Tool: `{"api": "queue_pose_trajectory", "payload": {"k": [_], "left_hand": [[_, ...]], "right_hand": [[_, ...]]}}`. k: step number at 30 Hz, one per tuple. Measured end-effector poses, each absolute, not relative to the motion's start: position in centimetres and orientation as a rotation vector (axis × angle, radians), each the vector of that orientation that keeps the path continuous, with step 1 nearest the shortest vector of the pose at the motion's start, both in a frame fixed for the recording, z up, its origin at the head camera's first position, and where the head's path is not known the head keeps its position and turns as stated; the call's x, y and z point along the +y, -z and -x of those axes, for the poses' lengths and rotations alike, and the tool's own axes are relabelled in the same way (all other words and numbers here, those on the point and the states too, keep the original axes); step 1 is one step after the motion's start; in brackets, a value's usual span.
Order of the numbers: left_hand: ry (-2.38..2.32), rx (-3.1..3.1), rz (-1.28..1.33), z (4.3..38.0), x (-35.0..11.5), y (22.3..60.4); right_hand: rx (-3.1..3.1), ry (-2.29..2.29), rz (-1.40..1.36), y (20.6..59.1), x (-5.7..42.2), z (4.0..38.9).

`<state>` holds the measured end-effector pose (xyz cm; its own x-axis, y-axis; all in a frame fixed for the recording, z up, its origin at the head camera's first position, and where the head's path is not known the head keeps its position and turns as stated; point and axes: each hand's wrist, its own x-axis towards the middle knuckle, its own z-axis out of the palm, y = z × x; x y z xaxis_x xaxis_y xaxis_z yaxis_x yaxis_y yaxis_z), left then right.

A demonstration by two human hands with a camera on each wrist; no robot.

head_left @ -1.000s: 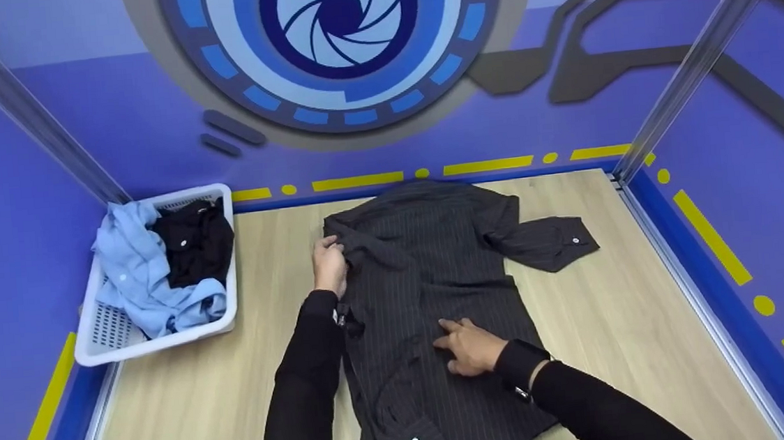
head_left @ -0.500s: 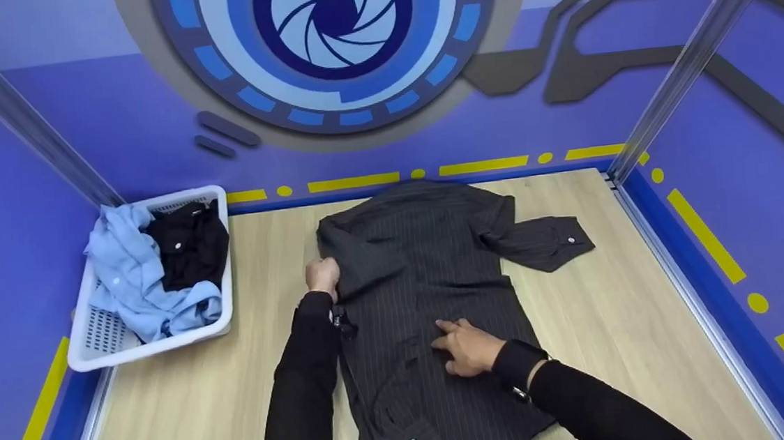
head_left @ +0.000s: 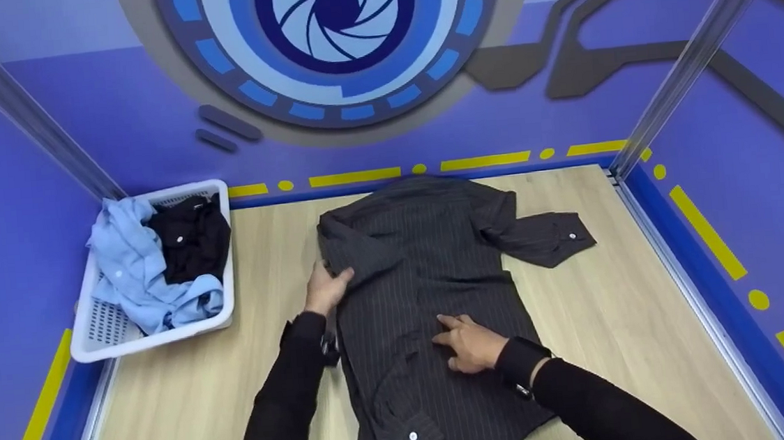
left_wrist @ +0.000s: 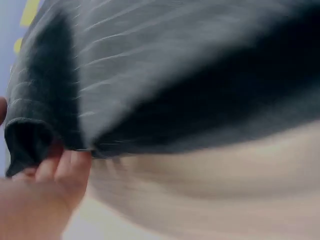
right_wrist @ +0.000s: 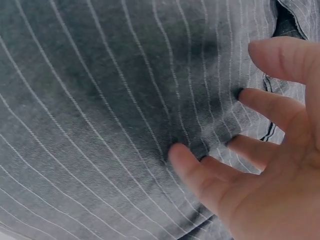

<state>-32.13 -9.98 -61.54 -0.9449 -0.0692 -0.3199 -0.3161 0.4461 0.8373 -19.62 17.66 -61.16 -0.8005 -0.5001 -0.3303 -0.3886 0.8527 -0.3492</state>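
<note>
basket [head_left: 153, 341] at left. right of the basket: left hand [head_left: 327, 289], at the basket-side edge of a dark shirt [head_left: 416, 298], fingers together, tips under the edge, thumb apart; shirt on bench [head_left: 189, 404], long axis near to far; right hand [head_left: 472, 344], farther from the basket, fingers spread, touching the shirt.

Head view downward; wrist views close; shirt [head_left: 416, 302] shared.

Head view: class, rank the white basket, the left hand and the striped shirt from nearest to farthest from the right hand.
1. Striped shirt: directly beneath the right hand, touching it.
2. Left hand: to the left, at the shirt's left edge.
3. White basket: farthest left, beyond the left hand.
</note>
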Motion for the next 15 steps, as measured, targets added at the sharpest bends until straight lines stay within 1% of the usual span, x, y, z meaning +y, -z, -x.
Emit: {"api": "queue_pose_trajectory", "payload": {"k": [4, 9, 15], "left_hand": [[-1.341, 2.603, 0.236, 29.3, -10.0, 61.8], [-1.332, 2.599, 0.153, 26.7, -9.8, 62.6], [-1.118, 2.720, -0.042, 24.9, -9.5, 63.2]], "right_hand": [[2.709, 0.440, 0.746, 61.4, 17.7, 19.5], [2.747, 0.497, 0.879, 61.5, 17.0, 19.3], [2.623, 0.358, 0.737, 61.9, 16.2, 18.9]]}}
